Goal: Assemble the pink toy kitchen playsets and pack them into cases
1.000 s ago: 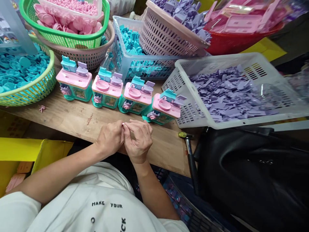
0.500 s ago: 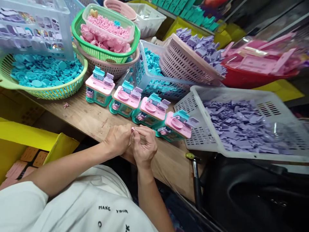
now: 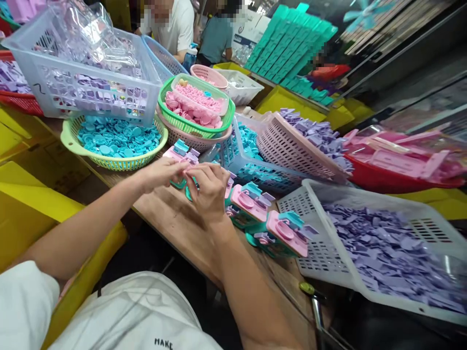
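Observation:
My left hand (image 3: 160, 172) and my right hand (image 3: 208, 187) meet fingertip to fingertip above the wooden bench (image 3: 171, 218), both pinched shut on a tiny piece I cannot make out. Behind them stands a row of pink-and-teal toy kitchen sets; the first toy (image 3: 180, 151) is partly hidden by my hands, another toy (image 3: 250, 201) and the last toy (image 3: 286, 233) lie to the right.
A green basket of teal discs (image 3: 113, 141), a green basket of pink parts (image 3: 195, 109), a blue crate of teal parts (image 3: 251, 155), a white crate of purple pieces (image 3: 379, 243) and a clear crate (image 3: 83, 73) ring the bench. Two people sit at the back.
The view has tilted up and swung right, showing the back of the room. My hands have lifted from the bench edge toward the toy row, still pinched together.

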